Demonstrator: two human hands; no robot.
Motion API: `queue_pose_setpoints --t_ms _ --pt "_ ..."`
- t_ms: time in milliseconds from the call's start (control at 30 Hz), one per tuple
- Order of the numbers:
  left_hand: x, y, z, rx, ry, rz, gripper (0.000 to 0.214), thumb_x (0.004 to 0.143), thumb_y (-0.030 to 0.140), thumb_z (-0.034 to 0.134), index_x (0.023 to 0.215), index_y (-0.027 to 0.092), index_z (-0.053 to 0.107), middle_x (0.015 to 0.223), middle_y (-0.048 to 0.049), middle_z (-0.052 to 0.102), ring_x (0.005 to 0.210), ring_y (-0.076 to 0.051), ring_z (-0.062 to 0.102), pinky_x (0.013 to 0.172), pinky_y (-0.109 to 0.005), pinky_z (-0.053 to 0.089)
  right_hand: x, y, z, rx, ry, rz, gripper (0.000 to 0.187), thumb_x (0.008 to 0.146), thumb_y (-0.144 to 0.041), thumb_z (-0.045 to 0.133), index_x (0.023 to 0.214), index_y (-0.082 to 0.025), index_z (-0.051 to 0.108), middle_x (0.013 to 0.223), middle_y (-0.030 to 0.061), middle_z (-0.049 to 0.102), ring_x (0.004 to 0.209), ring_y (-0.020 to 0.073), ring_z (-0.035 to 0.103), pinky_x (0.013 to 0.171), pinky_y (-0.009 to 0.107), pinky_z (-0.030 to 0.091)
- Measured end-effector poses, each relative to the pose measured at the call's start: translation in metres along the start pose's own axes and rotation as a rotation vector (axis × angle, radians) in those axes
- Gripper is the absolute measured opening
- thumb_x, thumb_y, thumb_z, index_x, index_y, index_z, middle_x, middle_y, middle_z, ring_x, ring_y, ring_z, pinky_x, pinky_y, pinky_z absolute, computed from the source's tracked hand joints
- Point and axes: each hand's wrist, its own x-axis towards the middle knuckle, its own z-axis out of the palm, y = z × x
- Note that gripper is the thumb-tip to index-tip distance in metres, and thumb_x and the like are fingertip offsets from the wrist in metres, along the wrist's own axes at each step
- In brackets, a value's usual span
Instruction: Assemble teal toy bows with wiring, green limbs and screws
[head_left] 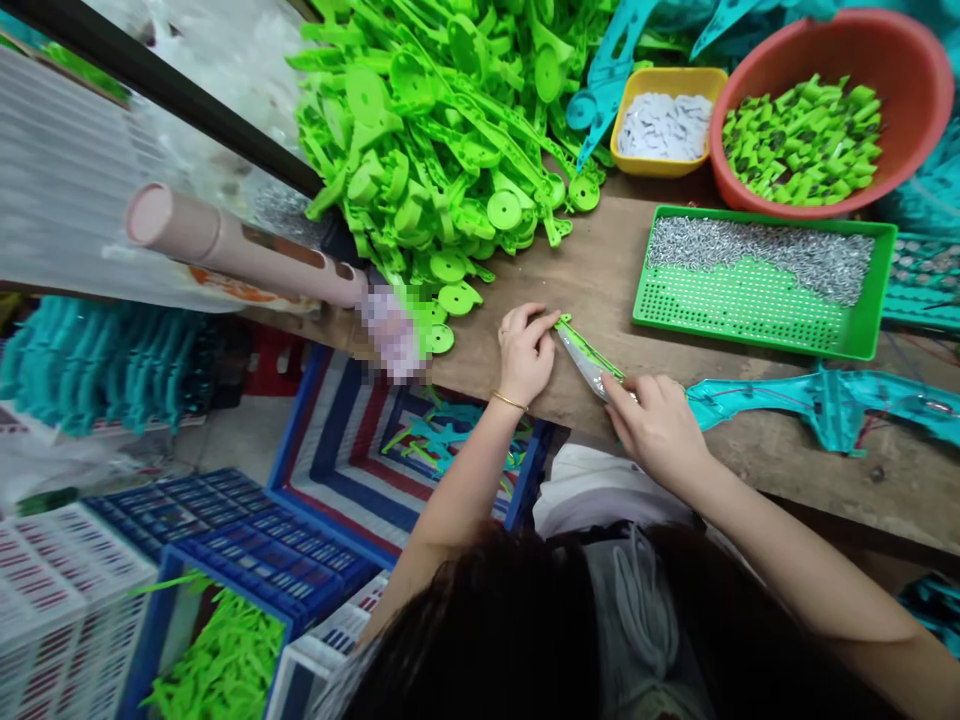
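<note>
A thin green plastic part with a silvery strip (587, 358) lies on the wooden table (787, 460) near its front edge. My left hand (525, 350) is closed, its fingertips pinching the part's far end. My right hand (658, 425) is closed too and grips the near end. A teal plastic piece with wires (817, 402) lies just right of my right hand.
A big heap of green plastic parts (450, 130) covers the table's far left. A green tray of small metal pins (757, 270), a yellow tub of white discs (664, 120) and a red bowl of green pieces (825, 110) stand beyond. Blue crates (255, 560) sit on the floor.
</note>
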Motion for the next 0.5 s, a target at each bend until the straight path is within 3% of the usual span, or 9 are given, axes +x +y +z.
queue_pose_setpoints --t_ms 233,367,500 --pt "0.0 0.002 -0.001 0.012 -0.002 -0.024 0.029 0.09 0.018 0.049 0.106 0.025 0.073 0.116 -0.0069 0.064 0.115 -0.023 0.055 0.104 -0.042 0.041 0.007 -0.006 0.004 -0.053 0.018 -0.007 0.036 0.094 -0.02 0.049 0.128 -0.015 0.061 0.097 0.0122 0.06 0.086 0.0233 0.043 0.071 0.036 0.033" --pt "0.0 0.007 -0.001 0.037 0.026 -0.027 0.02 0.09 0.031 0.059 0.103 0.023 0.073 0.114 -0.0073 0.064 0.112 -0.023 0.056 0.103 -0.041 0.041 0.007 -0.01 0.003 -0.107 -0.006 0.001 0.037 0.092 -0.02 0.052 0.128 -0.016 0.061 0.094 0.011 0.061 0.082 0.023 0.043 0.071 0.036 0.032" --pt "0.0 0.01 -0.002 0.05 0.042 -0.018 0.023 0.09 0.039 0.063 0.101 0.022 0.072 0.114 -0.0081 0.064 0.112 -0.023 0.056 0.102 -0.04 0.041 -0.004 -0.005 -0.007 -0.06 -0.013 0.076 0.036 0.092 -0.028 0.056 0.127 -0.022 0.061 0.11 0.0122 0.062 0.098 0.0266 0.047 0.09 0.043 0.036"
